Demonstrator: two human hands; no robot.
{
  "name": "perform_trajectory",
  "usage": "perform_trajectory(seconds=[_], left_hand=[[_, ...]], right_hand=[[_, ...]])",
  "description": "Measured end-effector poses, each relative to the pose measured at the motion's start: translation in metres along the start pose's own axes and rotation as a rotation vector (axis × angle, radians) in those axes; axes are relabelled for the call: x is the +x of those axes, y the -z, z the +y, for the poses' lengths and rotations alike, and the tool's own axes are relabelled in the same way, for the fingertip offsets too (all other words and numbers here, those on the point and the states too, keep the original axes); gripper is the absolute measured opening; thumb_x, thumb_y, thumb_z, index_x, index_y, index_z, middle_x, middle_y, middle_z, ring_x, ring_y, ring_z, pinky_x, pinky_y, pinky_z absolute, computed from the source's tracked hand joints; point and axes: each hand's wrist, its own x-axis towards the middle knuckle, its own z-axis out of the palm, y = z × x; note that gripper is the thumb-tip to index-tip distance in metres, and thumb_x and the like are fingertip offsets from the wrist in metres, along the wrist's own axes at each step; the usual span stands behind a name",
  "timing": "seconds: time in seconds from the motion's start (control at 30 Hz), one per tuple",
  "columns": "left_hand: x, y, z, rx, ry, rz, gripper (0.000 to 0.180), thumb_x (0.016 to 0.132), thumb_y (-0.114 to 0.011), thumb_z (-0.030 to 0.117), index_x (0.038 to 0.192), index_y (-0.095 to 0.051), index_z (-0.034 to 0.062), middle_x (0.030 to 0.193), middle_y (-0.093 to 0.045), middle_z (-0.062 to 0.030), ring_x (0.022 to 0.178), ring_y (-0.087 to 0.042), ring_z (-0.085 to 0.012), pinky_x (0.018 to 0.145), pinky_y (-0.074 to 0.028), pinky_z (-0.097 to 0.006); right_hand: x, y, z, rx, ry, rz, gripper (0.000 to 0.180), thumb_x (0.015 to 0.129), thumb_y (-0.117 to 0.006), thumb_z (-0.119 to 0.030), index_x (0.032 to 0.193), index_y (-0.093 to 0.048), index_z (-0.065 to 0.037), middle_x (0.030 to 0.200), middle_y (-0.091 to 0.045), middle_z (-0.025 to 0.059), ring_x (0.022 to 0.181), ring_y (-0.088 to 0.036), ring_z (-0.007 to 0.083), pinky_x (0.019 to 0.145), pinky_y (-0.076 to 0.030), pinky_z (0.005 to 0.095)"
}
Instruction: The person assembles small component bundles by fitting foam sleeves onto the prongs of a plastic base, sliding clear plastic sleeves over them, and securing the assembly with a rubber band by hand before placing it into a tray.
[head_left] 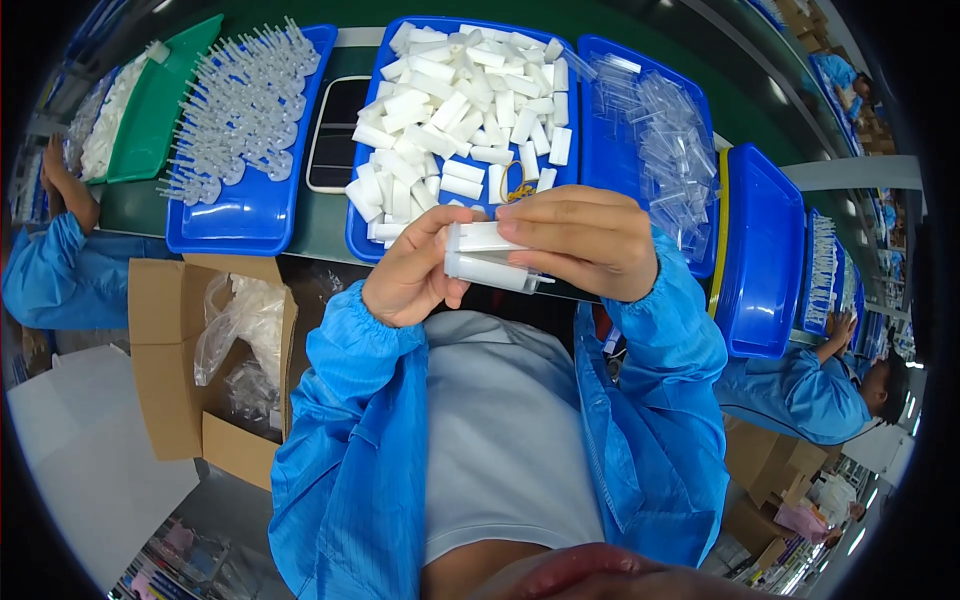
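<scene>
In front of my chest, my left hand (405,268) grips the left end of a small clear plastic case (493,268), thumb and fingers closed around it. A white cylindrical part with a thin tip poking out to the right lies along the case's near side. My right hand (590,238) pinches a white rectangular piece (482,236) along the case's far side; whether it sits fully inside I cannot tell. Just beyond my hands is a blue tray (355,238) heaped with similar white pieces (430,110), with a yellowish rubber band (520,183) among them.
Clear plastic cases (672,150) fill a blue tray at right, beside another blue tray (765,255). Syringe-like clear parts (240,110) stand in a left blue tray (232,228), near a green tray (160,120). An open cardboard box (160,350) holds plastic bags. Co-workers sit on both sides.
</scene>
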Motion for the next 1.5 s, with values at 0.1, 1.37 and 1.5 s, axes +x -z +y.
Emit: perform_trajectory(seconds=[0.1, 1.37, 1.5], left_hand=[[-0.002, -0.002, 0.006, 0.079, 0.083, 0.047, 0.029, 0.099, -0.042, 0.030, 0.120, -0.045, 0.0096, 0.118, -0.052, -0.0163, 0.073, -0.066, -0.0232, 0.058, -0.058, -0.029], [-0.001, -0.025, 0.017, 0.616, -0.136, 0.209, 0.041, 0.084, -0.057, -0.001, 0.122, -0.044, 0.0050, 0.122, -0.051, -0.0137, 0.107, -0.056, -0.0229, 0.075, -0.056, -0.031], [-0.003, -0.026, 0.016, 0.655, -0.116, 0.215, 0.042, 0.083, -0.058, -0.002, 0.122, -0.043, 0.0039, 0.122, -0.051, -0.0141, 0.106, -0.056, -0.0219, 0.075, -0.056, -0.030]], right_hand=[[-0.003, -0.001, 0.006, 0.110, -0.003, -0.033, 0.026, 0.076, -0.073, -0.009, 0.099, -0.068, 0.001, 0.097, -0.068, 0.0128, 0.087, -0.066, 0.0277, 0.075, -0.054, 0.0344], [0.005, 0.030, 0.001, -0.012, -0.312, 0.026, 0.012, 0.086, -0.063, -0.012, 0.094, -0.068, -0.004, 0.090, -0.066, 0.0084, 0.083, -0.059, 0.0219, 0.075, -0.045, 0.0322], [0.004, 0.019, 0.002, 0.016, -0.250, -0.002, 0.012, 0.085, -0.064, -0.012, 0.094, -0.068, -0.005, 0.088, -0.065, 0.0085, 0.081, -0.059, 0.0231, 0.075, -0.044, 0.0331]])
